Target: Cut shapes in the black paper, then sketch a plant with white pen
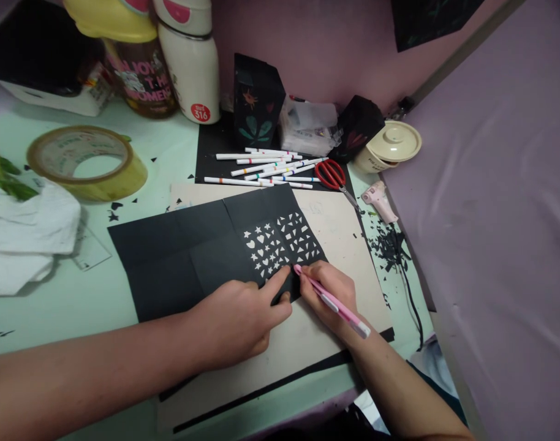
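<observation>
A sheet of black paper [170,263] with fold creases lies tilted on a pale board [339,226]. Toward its right end are rows of small cut-out stars, hearts, triangles and other shapes [264,248], the pale board showing through. My left hand [243,318] rests on the paper, index finger and thumb stretched out, the other fingers curled under; the index fingertip presses just below the cut-outs. Close to that fingertip, my right hand [328,291] grips a pink pen-shaped craft knife [335,303] with its tip at the paper. The blade itself is too small to make out.
Red-handled scissors [330,176] lie beside several white markers [266,168]. Black paper scraps [390,245] and a small pink tool [380,202] are at the right. Left stand a tape roll [137,177] and white tissue [27,239]; behind are bottles [192,73] and black paper boxes [257,101].
</observation>
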The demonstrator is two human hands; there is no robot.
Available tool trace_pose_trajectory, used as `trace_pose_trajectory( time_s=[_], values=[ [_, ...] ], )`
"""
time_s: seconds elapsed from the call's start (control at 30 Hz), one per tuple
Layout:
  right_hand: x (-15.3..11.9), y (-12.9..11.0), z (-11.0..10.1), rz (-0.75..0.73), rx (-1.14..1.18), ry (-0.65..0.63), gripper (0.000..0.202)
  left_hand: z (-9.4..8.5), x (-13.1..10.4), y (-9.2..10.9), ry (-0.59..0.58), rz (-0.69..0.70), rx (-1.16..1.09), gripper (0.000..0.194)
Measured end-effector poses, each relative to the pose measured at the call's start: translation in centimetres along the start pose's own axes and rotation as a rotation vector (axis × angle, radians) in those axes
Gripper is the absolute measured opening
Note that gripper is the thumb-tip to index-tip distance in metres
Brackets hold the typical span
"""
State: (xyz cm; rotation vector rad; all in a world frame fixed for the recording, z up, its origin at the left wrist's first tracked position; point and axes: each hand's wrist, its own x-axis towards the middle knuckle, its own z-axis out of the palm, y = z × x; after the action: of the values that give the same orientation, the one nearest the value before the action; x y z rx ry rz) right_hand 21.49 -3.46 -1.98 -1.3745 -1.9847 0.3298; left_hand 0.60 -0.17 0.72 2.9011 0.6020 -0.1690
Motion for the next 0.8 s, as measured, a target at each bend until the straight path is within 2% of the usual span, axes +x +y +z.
trace_pose_trajectory(
  time_s=[0.2, 0.4, 0.8],
  values=[
    [0.08, -0.01, -0.09, -0.041, -0.033, 0.004, 0.019, 0.05, 0.05, 0.07, -0.017, -0.001, 0.006, 0.048],
    [-0.04, 0.06, 0.08, -0.091, -0.070, 0.064, 0.023, 0.10, 0.01, 0.05, -0.013, -0.002, -0.005, 0.048],
    [-0.09, 0.63, 0.09, -0.110, 0.062, 0.010, 0.016, 0.32, 0.00, 0.00, -0.008, 0.008, 0.006, 0.046]
  ],
)
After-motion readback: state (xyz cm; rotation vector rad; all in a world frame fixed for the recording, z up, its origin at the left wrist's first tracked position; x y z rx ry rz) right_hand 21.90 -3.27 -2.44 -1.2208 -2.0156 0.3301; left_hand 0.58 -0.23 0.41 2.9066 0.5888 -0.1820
